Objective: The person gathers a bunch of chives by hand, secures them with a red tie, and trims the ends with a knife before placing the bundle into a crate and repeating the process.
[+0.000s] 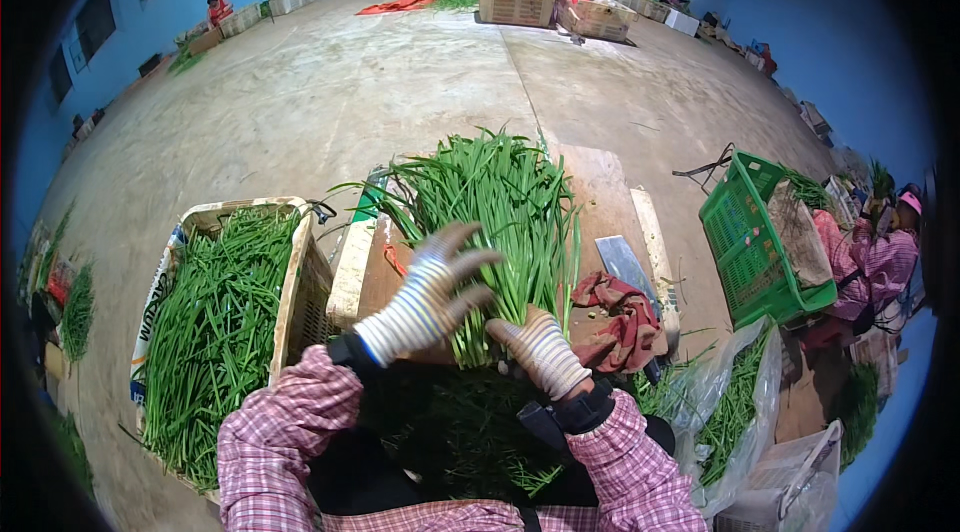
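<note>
A thick bunch of long green chives (500,202) lies on a wooden board (600,192) in front of me, leaves pointing away. My left hand (425,297), in a white striped work glove, is over the left side of the bunch with its fingers spread. My right hand (545,352), gloved likewise, closes around the pale stem ends at the near edge. Right of the bunch lie a crumpled red and tan cloth (622,320) and a broad metal blade (625,267), whose dark handle shows below the cloth.
A crate of loose greens (225,322) stands at my left. On the right are a green plastic crate (755,232), a clear bag of greens (735,402) and a co-worker in a pink checked shirt (870,262). Several people sit by crates (517,4) along the far wall.
</note>
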Demonstrator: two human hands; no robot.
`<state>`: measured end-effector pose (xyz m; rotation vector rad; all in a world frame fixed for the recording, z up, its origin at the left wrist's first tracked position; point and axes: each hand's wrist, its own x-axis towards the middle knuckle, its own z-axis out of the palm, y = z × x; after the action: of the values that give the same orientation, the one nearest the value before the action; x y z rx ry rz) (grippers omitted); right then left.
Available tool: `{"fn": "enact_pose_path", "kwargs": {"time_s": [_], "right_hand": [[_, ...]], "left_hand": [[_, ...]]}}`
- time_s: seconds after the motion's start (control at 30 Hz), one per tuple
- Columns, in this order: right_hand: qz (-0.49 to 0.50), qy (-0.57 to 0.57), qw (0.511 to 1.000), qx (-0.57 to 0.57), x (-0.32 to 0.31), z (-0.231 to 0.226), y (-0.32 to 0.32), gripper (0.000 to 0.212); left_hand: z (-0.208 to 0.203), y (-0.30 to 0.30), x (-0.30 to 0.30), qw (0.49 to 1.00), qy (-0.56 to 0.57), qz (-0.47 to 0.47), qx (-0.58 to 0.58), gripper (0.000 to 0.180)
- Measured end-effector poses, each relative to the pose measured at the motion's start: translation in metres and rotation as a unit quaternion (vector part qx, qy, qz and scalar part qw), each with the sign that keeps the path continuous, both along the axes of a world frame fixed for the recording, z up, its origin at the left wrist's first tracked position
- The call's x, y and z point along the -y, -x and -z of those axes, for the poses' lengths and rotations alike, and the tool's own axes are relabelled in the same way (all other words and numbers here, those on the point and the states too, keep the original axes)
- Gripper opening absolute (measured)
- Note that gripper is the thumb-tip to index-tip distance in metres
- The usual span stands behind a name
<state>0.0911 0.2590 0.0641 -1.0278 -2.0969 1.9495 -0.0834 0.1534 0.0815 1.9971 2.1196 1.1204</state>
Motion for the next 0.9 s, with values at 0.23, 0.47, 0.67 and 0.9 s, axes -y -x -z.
{"fn": "enact_pose_path", "kwargs": {"time_s": [0.23, 0.47, 0.67, 0.9], "right_hand": [[-0.025, 0.072, 0.997, 0.016, 0.005, -0.023, 0.0, 0.037], [-0.14, 0.076, 0.985, 0.065, 0.007, -0.035, -0.055, 0.042], [-0.004, -0.188, 0.979, -0.074, -0.065, -0.056, 0.012, 0.029], [-0.01, -0.26, 0.965, -0.006, -0.138, -0.048, 0.168, 0.039]], "left_hand": [[0.012, -0.001, -0.058, 0.988, 0.11, 0.061, -0.091, 0.038], [0.027, 0.002, -0.062, 0.98, 0.124, 0.107, -0.115, 0.039], [0.034, 0.007, -0.053, 0.979, 0.111, 0.094, -0.142, 0.038], [0.033, -0.004, -0.066, 0.972, 0.142, 0.094, -0.159, 0.04]]}}
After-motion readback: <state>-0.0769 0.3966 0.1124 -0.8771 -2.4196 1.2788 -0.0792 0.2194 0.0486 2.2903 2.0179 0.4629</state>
